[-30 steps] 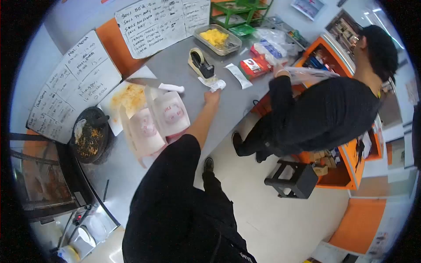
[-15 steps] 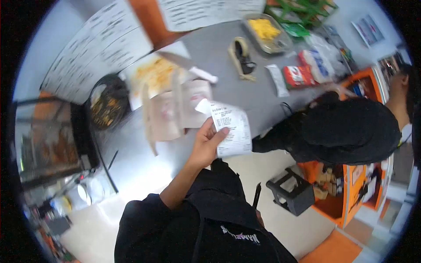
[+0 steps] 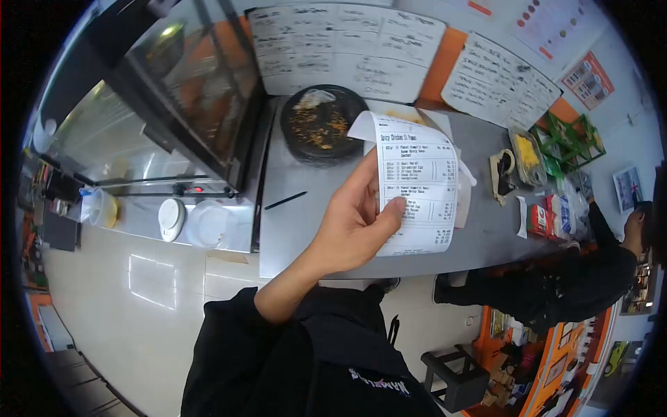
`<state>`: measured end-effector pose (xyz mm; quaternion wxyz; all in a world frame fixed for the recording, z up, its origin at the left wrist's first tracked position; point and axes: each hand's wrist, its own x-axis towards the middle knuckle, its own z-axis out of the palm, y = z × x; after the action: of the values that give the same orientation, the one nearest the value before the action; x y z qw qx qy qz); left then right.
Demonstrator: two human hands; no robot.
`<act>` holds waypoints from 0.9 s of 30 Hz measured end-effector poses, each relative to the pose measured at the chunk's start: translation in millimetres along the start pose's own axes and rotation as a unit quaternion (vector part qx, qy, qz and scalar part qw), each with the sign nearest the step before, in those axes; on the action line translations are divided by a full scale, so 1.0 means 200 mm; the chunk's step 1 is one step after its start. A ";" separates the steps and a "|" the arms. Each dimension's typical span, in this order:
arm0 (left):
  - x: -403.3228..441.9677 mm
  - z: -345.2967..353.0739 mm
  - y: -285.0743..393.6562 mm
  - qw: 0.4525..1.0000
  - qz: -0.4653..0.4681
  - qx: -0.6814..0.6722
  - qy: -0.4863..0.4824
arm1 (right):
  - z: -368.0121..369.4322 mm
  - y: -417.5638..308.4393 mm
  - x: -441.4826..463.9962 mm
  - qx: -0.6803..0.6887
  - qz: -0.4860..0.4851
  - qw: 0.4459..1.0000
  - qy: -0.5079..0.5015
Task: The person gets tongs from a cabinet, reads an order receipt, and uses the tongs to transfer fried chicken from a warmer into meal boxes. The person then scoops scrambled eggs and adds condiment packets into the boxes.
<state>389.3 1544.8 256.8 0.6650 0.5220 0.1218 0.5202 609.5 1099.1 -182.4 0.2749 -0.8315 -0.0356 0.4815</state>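
Note:
My left hand (image 3: pixel 361 219) is closed on a printed receipt (image 3: pixel 419 201), its thumb pressed on the front of the paper. The receipt is held upright over the steel counter (image 3: pixel 285 236), print facing me and top edge curling back. Behind it, a cutting board (image 3: pixel 434 124) is largely hidden, as are the paper bags. A black pen (image 3: pixel 285 200) lies on the counter left of my hand, and a round black tray (image 3: pixel 324 124) with brown crumbs sits beyond it. My right hand is out of view; a thin dark object (image 3: pixel 394 329) shows by my waist.
A glass display cabinet (image 3: pixel 201 90) stands at left, near a round white lid (image 3: pixel 171 219). To the right are a tape dispenser (image 3: pixel 501 175), a container of yellow food (image 3: pixel 528 156) and a red packet (image 3: pixel 539 219). A person in black (image 3: pixel 556 285) bends beside a black stool (image 3: pixel 456 379).
My view has turned left, bringing more of the cabinet into sight. The receipt is nearer and faces me more squarely, covering the paper bags. The co-worker has shifted, an arm stretched toward the counter.

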 end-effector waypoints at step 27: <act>-0.73 0.08 0.16 0.985 0.069 0.129 0.094 | 0.09 0.24 -0.32 -0.057 -0.160 0.959 -0.229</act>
<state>320.0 1414.3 233.6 0.5404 0.5593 0.2137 0.5912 550.1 1044.4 -162.5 0.2849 -0.6968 -0.2574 0.6058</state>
